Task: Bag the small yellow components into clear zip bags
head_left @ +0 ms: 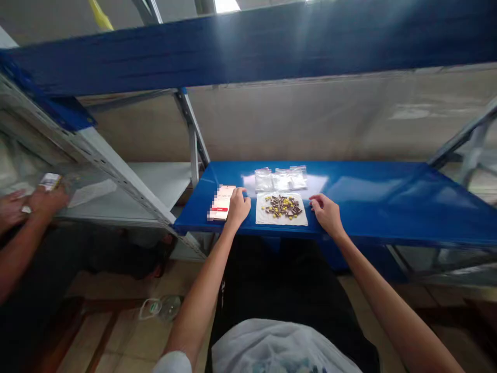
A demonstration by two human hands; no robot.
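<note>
Seemingly paused, a person's left hand (238,208) at the phone (224,202) and right hand (326,213) curl loosely, contents unclear, flanking brown-and-yellow pieces (285,204) on a white sheet (261,215), frame centre; lifting one would call for a fine pinch.

Left forearm (207,280), bare, extended forward; left hand (238,208), palm down, fingers loosely bent. Right forearm (382,295), bare, angled inward; right hand (328,213), fingers bent toward thumb, fingertip contact unclear.
</note>
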